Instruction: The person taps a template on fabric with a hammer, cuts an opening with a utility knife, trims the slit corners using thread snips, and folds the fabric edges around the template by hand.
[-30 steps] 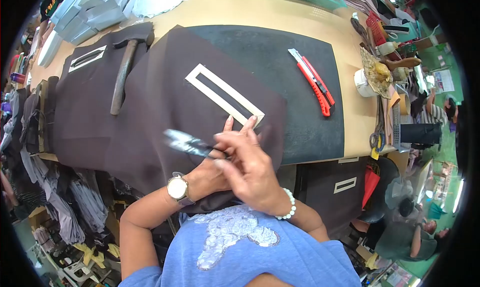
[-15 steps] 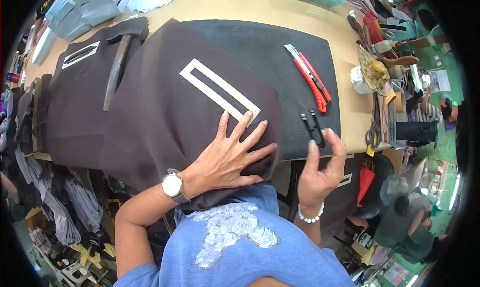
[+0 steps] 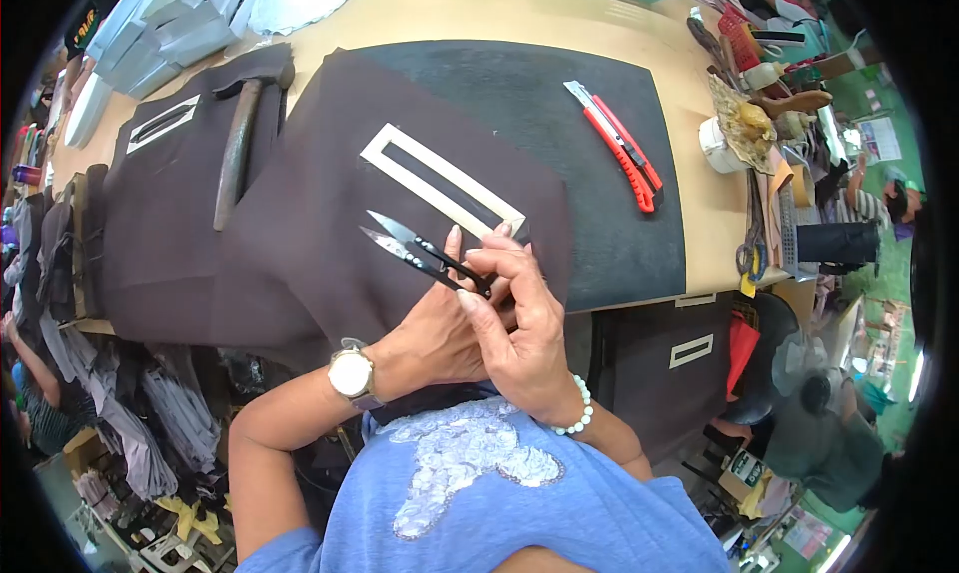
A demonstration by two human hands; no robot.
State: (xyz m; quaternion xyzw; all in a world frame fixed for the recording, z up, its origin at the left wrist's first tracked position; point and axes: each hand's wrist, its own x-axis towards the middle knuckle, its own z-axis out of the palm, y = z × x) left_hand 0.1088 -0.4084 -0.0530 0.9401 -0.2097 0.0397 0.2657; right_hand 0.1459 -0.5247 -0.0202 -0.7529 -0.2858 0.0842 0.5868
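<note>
metal snips (image 3: 440, 255), slim, pointed — held over smooth brown sheet (image 3: 300, 203), cream rectangular frame (image 3: 430, 190)

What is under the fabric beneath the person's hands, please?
The dark mat emerges from under the brown fabric; how far it extends beneath, and anything else there, is hidden.

Twelve points straight across the table (image 3: 479, 13) from the person (image 3: 539, 493). A frame (image 3: 455, 176) lies on the cloth (image 3: 320, 188), which partly covers a mat (image 3: 599, 253). From that frame I see snips (image 3: 428, 246) at six, over the cloth in the right hand (image 3: 519, 343); a hammer (image 3: 237, 153) at nine; boxes (image 3: 185, 13) farther out at ten; a knife (image 3: 621, 151) on the mat at three; and beyond it a pot (image 3: 717, 145).
</note>
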